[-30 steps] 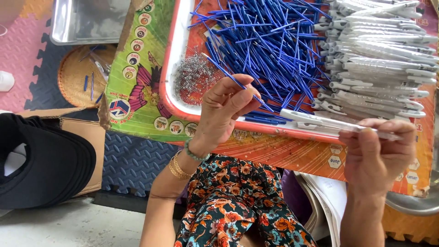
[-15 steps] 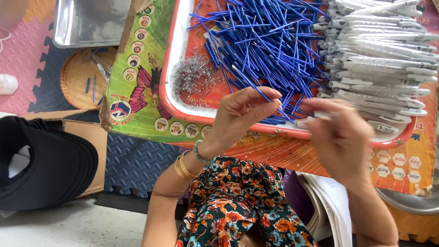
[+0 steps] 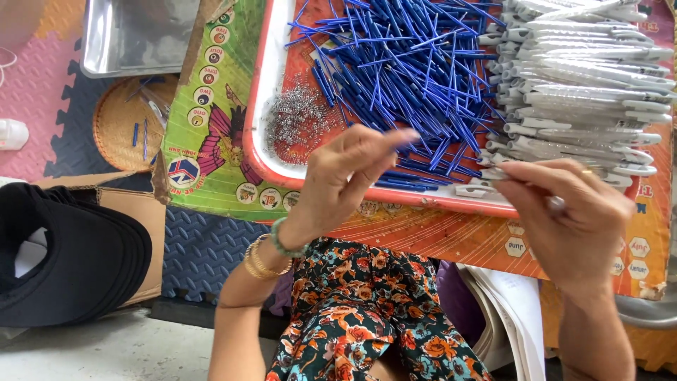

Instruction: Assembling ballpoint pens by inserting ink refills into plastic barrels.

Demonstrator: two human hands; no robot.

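Observation:
A red-rimmed tray (image 3: pixel 262 152) lies in front of me. It holds a heap of blue pen refills (image 3: pixel 416 70), a small pile of metal springs (image 3: pixel 296 120) and rows of white pen barrels (image 3: pixel 585 85). My left hand (image 3: pixel 349 180) hovers over the tray's near edge, its fingertips pinched together by the refills; whether anything is between them is hidden. My right hand (image 3: pixel 575 219) is closed around a white pen barrel (image 3: pixel 493 173), whose end sticks out to the left of the fingers.
The tray rests on a colourful printed board (image 3: pixel 211 141) across my lap. A metal tray (image 3: pixel 134 35) and a round woven basket (image 3: pixel 130 130) lie on the foam mats to the left. A cardboard box with a black cap (image 3: pixel 63 254) stands at lower left.
My left hand carried a blue refill to the barrel in my right hand; the hands met, and now they have drawn apart, with the left back at the refill pile.

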